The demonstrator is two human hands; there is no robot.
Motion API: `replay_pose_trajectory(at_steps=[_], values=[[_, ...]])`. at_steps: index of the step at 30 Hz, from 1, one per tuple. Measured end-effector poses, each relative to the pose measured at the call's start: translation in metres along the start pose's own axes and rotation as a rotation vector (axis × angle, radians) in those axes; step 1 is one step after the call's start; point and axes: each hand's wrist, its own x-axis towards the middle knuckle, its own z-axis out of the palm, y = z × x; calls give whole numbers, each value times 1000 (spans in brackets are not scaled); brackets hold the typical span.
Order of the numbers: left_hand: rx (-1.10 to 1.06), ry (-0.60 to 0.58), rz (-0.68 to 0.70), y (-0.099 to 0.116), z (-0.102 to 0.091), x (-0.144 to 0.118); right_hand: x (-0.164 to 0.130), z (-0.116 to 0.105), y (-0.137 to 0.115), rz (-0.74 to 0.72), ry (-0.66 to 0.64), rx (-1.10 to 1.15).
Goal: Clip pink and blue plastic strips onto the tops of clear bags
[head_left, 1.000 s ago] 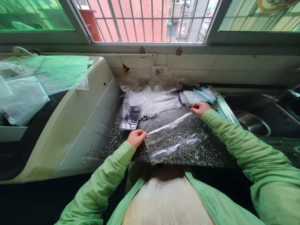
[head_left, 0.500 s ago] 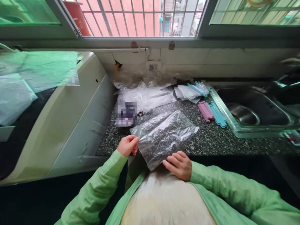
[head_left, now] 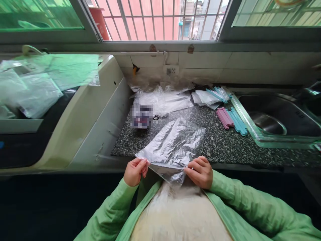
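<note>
Head view, lower centre of frame: clear plastic bag (head_left: pixel 173 144) lying crinkled across the near edge of the speckled countertop (head_left: pixel 220 144), near end overhanging toward the body. Judged very light, limp and slippery; prone to creasing and clinging, not fragile; best taken by pinching the 2 near corners or the open edge. Left hand (head_left: pixel 135 171), lower centre-left: fingers curled nearly closed, fingertips pinching the bag's near left corner. Right hand (head_left: pixel 199 171), lower centre-right: fingers bent inward, thumb and forefinger closed on the bag's near right edge. Film drawn between the 2 hands.

Centre right of frame: pink and blue strips (head_left: pixel 232 118) lying side by side on the countertop, well apart from the bag, just beside the sink (head_left: pixel 276 137). Upper centre: further clear bags (head_left: pixel 163 100) heaped against the back wall below the window (head_left: pixel 160 20). Left of frame: white appliance (head_left: pixel 82 117) with plastic sheets on top.
</note>
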Motion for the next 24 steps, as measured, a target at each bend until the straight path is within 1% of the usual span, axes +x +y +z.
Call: replay_pose_trajectory(at_steps=[3, 6, 10, 13, 16, 20, 22, 24], values=[[36, -35, 66, 10, 4, -5, 1, -15, 2, 45, 6, 72], [38, -101, 85, 26, 15, -1, 4, -28, 7, 85, 32, 150], [75, -171, 124, 48, 37, 19, 11, -43, 22, 200, 49, 222], [135, -188, 158, 62, 57, 39, 20, -50, 36, 319, 44, 291], [189, -183, 183, 72, 77, 63, 27, -52, 55, 445, 17, 337], [250, -184, 172, 81, 100, 100, 32, -45, 84, 721, -87, 415], [253, -175, 148, 83, 107, 114, 33, -39, 97, 826, -123, 460], [247, -145, 162, 82, 107, 122, 35, -34, 108, 882, -127, 472]])
